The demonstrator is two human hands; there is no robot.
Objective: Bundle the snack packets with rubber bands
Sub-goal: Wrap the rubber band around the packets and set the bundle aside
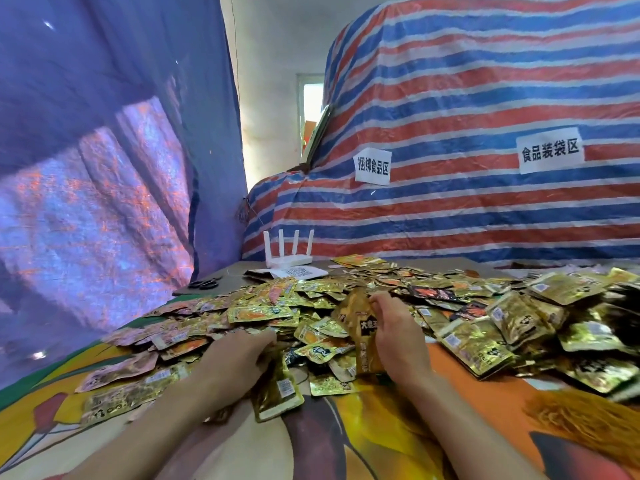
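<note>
Gold packets (349, 306), red-white-blue striped tarp (467, 109), white router (289, 261), purple sheet (104, 133).

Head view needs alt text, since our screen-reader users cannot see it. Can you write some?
A person's right hand holds a brown-gold snack packet upright while the left hand rests on a sprawling pile of gold packets covering a colourful cloth. Behind stand a white router and a striped tarp bearing two paper signs.
</note>
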